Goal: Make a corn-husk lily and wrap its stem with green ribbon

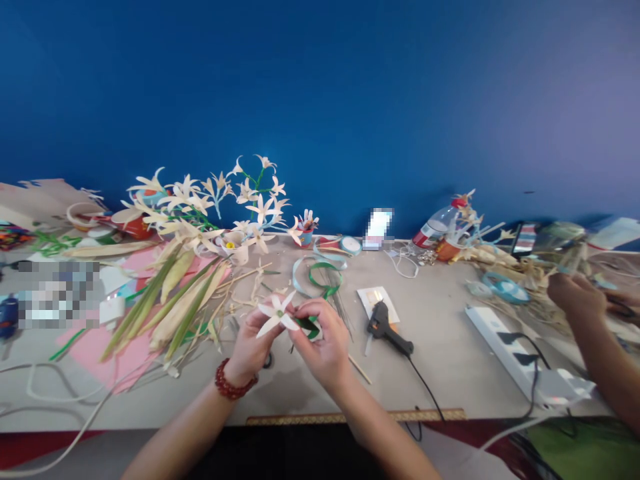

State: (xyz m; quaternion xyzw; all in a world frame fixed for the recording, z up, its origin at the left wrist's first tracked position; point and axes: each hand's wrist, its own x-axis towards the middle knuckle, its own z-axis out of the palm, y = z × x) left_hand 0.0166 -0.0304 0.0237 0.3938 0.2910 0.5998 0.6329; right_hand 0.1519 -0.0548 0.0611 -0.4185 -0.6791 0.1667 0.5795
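Note:
My left hand point(253, 347), with a red bead bracelet at its wrist, pinches a pale handmade flower point(277, 313) with pointed petals. My right hand point(323, 340) is closed just to the right of the flower, its fingers on a strip of green ribbon point(308, 325) at the flower's base. Both hands hover above the grey table point(450, 360), close together near its middle.
A black glue gun point(387, 327) lies right of my hands, its cord trailing off the front edge. Finished pale flowers point(210, 200) and long green stems point(165, 300) lie at the left. Loops of ribbon point(320, 273) sit behind. Another person's hand point(575, 297) works at the right near a white power strip point(520, 360).

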